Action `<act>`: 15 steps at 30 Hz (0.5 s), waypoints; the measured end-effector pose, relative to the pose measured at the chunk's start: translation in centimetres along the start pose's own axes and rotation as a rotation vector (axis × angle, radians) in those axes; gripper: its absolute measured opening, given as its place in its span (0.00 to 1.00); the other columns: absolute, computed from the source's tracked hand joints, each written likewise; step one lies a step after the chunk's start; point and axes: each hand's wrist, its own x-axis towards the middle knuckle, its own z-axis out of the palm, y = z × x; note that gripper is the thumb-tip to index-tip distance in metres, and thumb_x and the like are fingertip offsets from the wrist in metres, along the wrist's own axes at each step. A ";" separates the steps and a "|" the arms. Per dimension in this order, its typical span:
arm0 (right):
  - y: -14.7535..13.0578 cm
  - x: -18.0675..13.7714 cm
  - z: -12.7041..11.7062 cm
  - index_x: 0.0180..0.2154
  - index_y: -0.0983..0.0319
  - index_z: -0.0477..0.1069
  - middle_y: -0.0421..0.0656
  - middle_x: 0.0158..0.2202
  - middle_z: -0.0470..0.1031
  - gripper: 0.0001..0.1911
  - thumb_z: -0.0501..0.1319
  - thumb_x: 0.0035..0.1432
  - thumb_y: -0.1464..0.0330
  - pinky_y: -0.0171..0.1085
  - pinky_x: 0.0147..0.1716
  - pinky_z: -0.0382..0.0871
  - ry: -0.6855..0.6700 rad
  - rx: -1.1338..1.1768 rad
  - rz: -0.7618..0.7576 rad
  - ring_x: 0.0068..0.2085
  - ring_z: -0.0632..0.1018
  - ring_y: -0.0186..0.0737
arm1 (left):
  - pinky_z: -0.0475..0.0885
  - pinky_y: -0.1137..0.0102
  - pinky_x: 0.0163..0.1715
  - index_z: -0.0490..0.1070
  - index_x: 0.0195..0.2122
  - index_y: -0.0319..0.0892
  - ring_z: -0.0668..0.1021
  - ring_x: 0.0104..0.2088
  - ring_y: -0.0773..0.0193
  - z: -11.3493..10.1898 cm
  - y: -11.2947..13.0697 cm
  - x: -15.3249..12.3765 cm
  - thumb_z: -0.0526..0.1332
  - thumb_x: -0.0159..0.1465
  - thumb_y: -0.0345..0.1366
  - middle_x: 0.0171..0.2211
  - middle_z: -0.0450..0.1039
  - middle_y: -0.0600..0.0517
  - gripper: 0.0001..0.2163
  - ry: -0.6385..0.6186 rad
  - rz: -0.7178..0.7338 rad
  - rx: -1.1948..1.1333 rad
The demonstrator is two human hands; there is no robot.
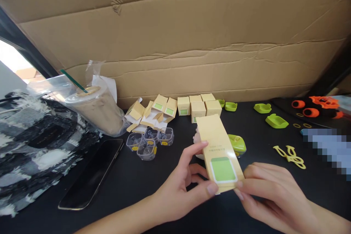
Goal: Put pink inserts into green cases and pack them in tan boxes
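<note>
Both my hands hold a flat, unfolded yellow carton [216,150] with a green square printed on it, above the black table. My left hand [183,186] pinches its left edge and lower corner between thumb and fingers. My right hand [271,193] grips the carton's lower right corner with closed fingers. Just behind the carton lies a green plastic toy piece [238,143] and a small pale part, mostly hidden. Further back stand several folded yellow boxes [197,106] and several half-opened ones [153,115].
Clear plastic cups [149,142] sit left of the carton. A black phone [91,175], a bagged iced drink [95,108] and a black-and-white fuzzy bag [33,146] lie at left. Green trays [275,120], yellow plastic rings [290,154] and orange parts [318,106] are at right. A cardboard wall [192,44] stands behind.
</note>
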 end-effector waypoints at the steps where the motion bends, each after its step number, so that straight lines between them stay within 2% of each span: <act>1: 0.0 0.0 0.0 0.36 0.60 0.67 0.36 0.19 0.69 0.07 0.55 0.60 0.78 0.34 0.19 0.58 -0.002 0.002 -0.001 0.19 0.67 0.33 | 0.73 0.66 0.42 0.51 0.59 0.64 0.74 0.37 0.67 0.0 0.0 0.1 0.70 0.56 0.34 0.37 0.67 0.56 0.36 -0.010 0.014 0.009; 3: 0.0 -0.2 0.0 0.36 0.60 0.67 0.36 0.19 0.69 0.07 0.55 0.60 0.78 0.34 0.20 0.58 -0.009 0.002 -0.005 0.20 0.67 0.33 | 0.73 0.70 0.40 0.51 0.59 0.65 0.75 0.37 0.68 0.1 -0.1 0.2 0.72 0.52 0.29 0.36 0.68 0.57 0.40 -0.012 0.037 0.038; 5: 0.1 -0.3 0.1 0.36 0.60 0.67 0.36 0.19 0.69 0.08 0.55 0.60 0.77 0.34 0.20 0.58 -0.025 -0.005 -0.015 0.20 0.67 0.34 | 0.73 0.72 0.39 0.53 0.57 0.65 0.75 0.37 0.70 0.1 -0.1 0.3 0.70 0.54 0.28 0.35 0.68 0.58 0.37 0.017 0.035 0.059; 7: 0.1 -0.3 0.1 0.36 0.60 0.67 0.36 0.20 0.69 0.08 0.55 0.60 0.77 0.35 0.20 0.58 -0.046 -0.011 -0.023 0.20 0.67 0.34 | 0.73 0.71 0.41 0.54 0.56 0.65 0.75 0.37 0.70 0.1 -0.2 0.3 0.68 0.57 0.29 0.35 0.68 0.58 0.33 0.040 0.021 0.072; 12: 0.2 -0.2 0.0 0.36 0.59 0.67 0.36 0.20 0.69 0.08 0.54 0.60 0.77 0.35 0.19 0.57 -0.085 -0.015 -0.058 0.20 0.67 0.35 | 0.72 0.68 0.45 0.54 0.56 0.64 0.76 0.38 0.69 -0.2 -0.3 0.2 0.67 0.58 0.31 0.35 0.68 0.58 0.32 0.038 0.064 0.133; 15: 0.2 -0.4 0.0 0.41 0.60 0.66 0.37 0.21 0.70 0.12 0.54 0.57 0.78 0.37 0.20 0.58 -0.087 -0.034 -0.138 0.19 0.67 0.37 | 0.71 0.66 0.49 0.54 0.57 0.65 0.76 0.43 0.66 -0.3 -0.1 0.2 0.71 0.55 0.35 0.42 0.68 0.56 0.34 -0.010 0.147 0.176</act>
